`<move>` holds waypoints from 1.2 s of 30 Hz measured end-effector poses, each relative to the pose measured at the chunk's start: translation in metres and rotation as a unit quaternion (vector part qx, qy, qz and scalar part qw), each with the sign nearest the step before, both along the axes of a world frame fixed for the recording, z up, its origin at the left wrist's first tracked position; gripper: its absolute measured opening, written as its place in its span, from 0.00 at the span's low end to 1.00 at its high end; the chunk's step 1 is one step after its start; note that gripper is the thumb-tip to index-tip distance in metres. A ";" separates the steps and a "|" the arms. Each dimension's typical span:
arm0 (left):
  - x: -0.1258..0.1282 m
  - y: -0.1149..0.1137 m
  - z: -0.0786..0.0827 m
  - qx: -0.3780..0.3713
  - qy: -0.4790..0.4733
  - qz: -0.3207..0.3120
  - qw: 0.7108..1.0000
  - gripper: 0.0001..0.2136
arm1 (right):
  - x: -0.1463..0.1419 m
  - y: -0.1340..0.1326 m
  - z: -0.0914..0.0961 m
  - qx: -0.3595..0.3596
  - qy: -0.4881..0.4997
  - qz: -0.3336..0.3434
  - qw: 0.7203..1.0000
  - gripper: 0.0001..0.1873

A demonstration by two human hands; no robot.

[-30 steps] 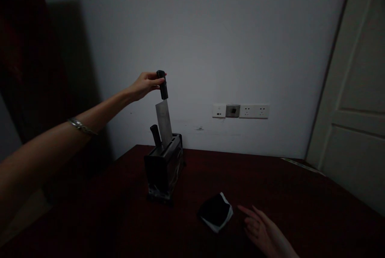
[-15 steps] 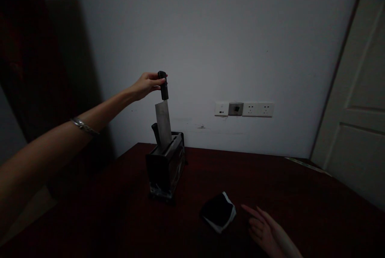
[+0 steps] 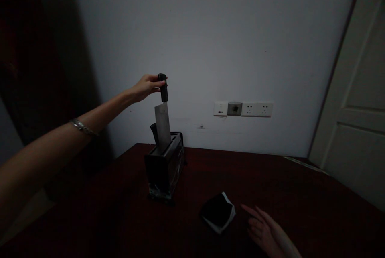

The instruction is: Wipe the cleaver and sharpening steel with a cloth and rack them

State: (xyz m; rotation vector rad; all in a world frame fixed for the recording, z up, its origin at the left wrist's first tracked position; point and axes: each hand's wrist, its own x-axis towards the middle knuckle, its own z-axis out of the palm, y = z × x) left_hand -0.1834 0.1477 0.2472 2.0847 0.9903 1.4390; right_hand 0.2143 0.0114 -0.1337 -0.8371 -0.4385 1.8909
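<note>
My left hand (image 3: pixel 146 86) pinches the black handle of a cleaver (image 3: pixel 163 122) from above. The wide steel blade hangs upright with its lower end inside a slot of the dark knife block (image 3: pixel 164 166). A second black knife handle (image 3: pixel 154 130) sticks out of the block just left of the blade. My right hand (image 3: pixel 266 233) rests flat on the dark red table (image 3: pixel 300 202) with its fingers stretched out, holding nothing. It lies just right of a small dark folded cloth with a white edge (image 3: pixel 219 212).
A white wall with a strip of power sockets (image 3: pixel 243 109) stands behind the table. A pale door (image 3: pixel 355 101) is at the right. A dark cupboard or curtain (image 3: pixel 27 69) fills the left side. The room is dim.
The cleaver has sunk a little deeper into the knife block. My right hand has barely moved.
</note>
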 end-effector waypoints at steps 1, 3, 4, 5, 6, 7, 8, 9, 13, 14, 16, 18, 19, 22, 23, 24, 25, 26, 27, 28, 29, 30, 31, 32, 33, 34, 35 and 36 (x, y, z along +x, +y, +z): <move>0.000 0.000 0.000 -0.001 0.000 0.000 1.000 0.16 | 0.000 0.000 0.000 -0.001 -0.001 0.000 1.000 0.17; 0.000 0.001 -0.001 -0.001 0.005 0.000 1.000 0.16 | 0.000 0.000 0.001 0.000 -0.004 0.001 1.000 0.17; 0.000 0.001 -0.001 -0.001 0.009 0.000 1.000 0.16 | -0.001 0.001 0.001 0.000 -0.005 -0.001 1.000 0.17; 0.000 0.001 -0.002 0.000 0.012 0.001 1.000 0.16 | -0.001 0.000 0.001 0.000 -0.006 -0.003 1.000 0.17; 0.000 0.002 -0.002 0.001 0.016 0.001 1.000 0.16 | -0.001 0.000 0.002 -0.002 -0.007 -0.005 1.000 0.16; 0.000 0.002 -0.003 0.001 0.018 0.002 1.000 0.16 | -0.001 0.000 0.002 -0.005 -0.006 -0.007 1.000 0.16; 0.000 0.002 -0.004 0.001 0.019 0.002 1.000 0.16 | -0.001 0.000 0.002 -0.007 -0.005 -0.008 1.000 0.16; 0.000 0.003 -0.004 0.000 0.019 0.003 1.000 0.17 | -0.001 -0.001 0.002 -0.008 -0.005 -0.008 1.000 0.16; 0.000 0.003 -0.005 -0.006 0.009 -0.002 1.000 0.17 | -0.001 0.000 0.001 -0.007 -0.006 -0.010 1.000 0.15; 0.000 0.003 -0.005 -0.008 0.007 -0.003 1.000 0.17 | -0.001 0.000 0.001 -0.007 -0.006 -0.010 1.000 0.15; 0.000 0.002 -0.005 -0.010 0.004 -0.002 1.000 0.16 | -0.001 0.001 0.000 -0.007 -0.003 -0.011 1.000 0.15; -0.001 0.003 -0.005 -0.009 0.005 0.002 1.000 0.16 | -0.001 0.001 -0.001 -0.009 0.000 -0.008 1.000 0.15; -0.001 0.003 -0.006 -0.008 0.008 0.003 1.000 0.15 | -0.001 0.001 -0.001 -0.009 0.002 -0.007 1.000 0.14; -0.003 0.006 -0.006 -0.006 0.013 0.006 1.000 0.15 | 0.000 0.001 -0.001 -0.009 0.006 -0.004 1.000 0.15; -0.004 0.006 -0.007 -0.006 0.015 0.006 1.000 0.15 | 0.000 0.001 -0.001 -0.008 0.006 -0.004 1.000 0.15; -0.004 0.006 -0.007 -0.006 0.016 0.007 1.000 0.15 | -0.001 0.001 0.000 -0.008 0.006 -0.007 1.000 0.15; -0.004 0.006 -0.007 -0.006 0.017 0.008 1.000 0.15 | -0.001 0.001 0.001 -0.009 0.005 -0.009 1.000 0.15; -0.004 0.006 -0.008 -0.007 0.019 0.009 1.000 0.16 | -0.002 0.001 0.001 -0.009 0.004 -0.010 1.000 0.14; -0.004 0.005 -0.008 -0.007 0.020 0.009 1.000 0.16 | -0.002 0.001 0.002 -0.011 0.004 -0.012 1.000 0.14; -0.004 0.004 -0.008 -0.008 0.021 0.009 1.000 0.16 | -0.003 0.001 0.003 -0.012 0.004 -0.013 1.000 0.14; -0.003 0.004 -0.009 -0.009 0.020 0.009 1.000 0.16 | -0.003 0.001 0.004 -0.013 0.004 -0.013 1.000 0.14; -0.003 0.004 -0.009 -0.011 0.018 0.008 1.000 0.16 | -0.004 0.000 0.004 -0.014 0.003 -0.014 1.000 0.14; -0.003 0.004 -0.010 -0.013 0.015 0.006 1.000 0.16 | -0.004 0.000 0.004 -0.014 0.002 -0.014 1.000 0.14; -0.004 0.004 -0.011 -0.016 0.011 0.003 1.000 0.16 | -0.004 0.000 0.004 -0.012 0.000 -0.014 1.000 0.15; -0.004 0.005 -0.011 -0.019 0.008 0.000 1.000 0.16 | -0.003 0.000 0.003 -0.010 -0.001 -0.013 1.000 0.15; -0.005 0.006 -0.012 -0.022 0.007 -0.003 1.000 0.15 | -0.002 0.000 0.002 -0.008 -0.003 -0.013 1.000 0.16; -0.006 0.008 -0.013 -0.024 0.008 -0.005 1.000 0.15 | -0.002 0.000 0.001 -0.005 -0.003 -0.011 1.000 0.17; -0.007 0.009 -0.014 -0.028 0.010 -0.007 1.000 0.15 | -0.001 0.000 0.000 -0.002 -0.003 -0.009 1.000 0.17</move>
